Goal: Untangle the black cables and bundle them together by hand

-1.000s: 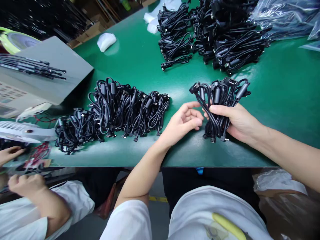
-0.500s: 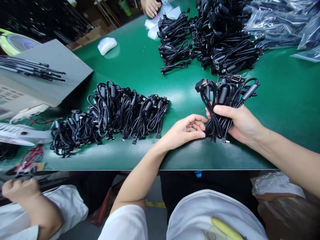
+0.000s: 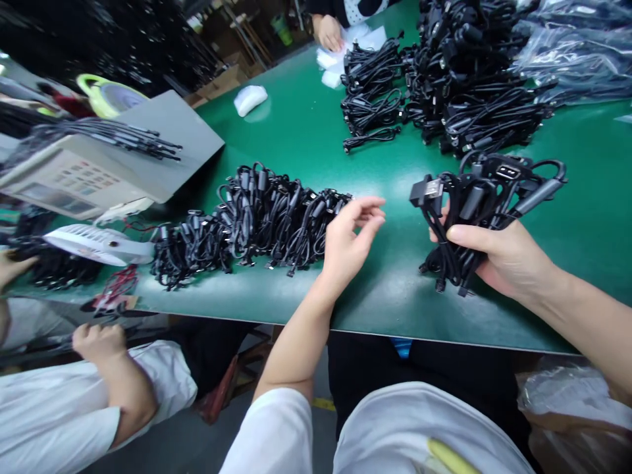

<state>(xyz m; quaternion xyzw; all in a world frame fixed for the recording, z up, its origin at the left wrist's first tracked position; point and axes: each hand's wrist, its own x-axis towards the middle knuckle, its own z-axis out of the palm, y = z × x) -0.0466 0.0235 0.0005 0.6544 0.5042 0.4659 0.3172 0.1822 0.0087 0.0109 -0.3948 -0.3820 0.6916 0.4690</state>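
Observation:
My right hand (image 3: 503, 258) is closed round a thick bundle of coiled black cables (image 3: 481, 197), held just above the green table (image 3: 306, 141), plugs sticking out at the top. My left hand (image 3: 348, 240) is open with fingers loosely curled and holds nothing. It hovers at the right end of a long row of coiled black cables (image 3: 257, 220) lying on the table.
A big heap of black cables (image 3: 459, 79) and clear bags (image 3: 577, 46) lie at the back right. A grey tester box (image 3: 113, 164) stands at the left. A co-worker's arm (image 3: 113, 368) is at lower left; another person's hand (image 3: 328, 31) rests on white packets at the far edge.
My left hand has left the bundle and moved left toward the row of cables. My right hand has lifted the bundle a little. The view has swung left.

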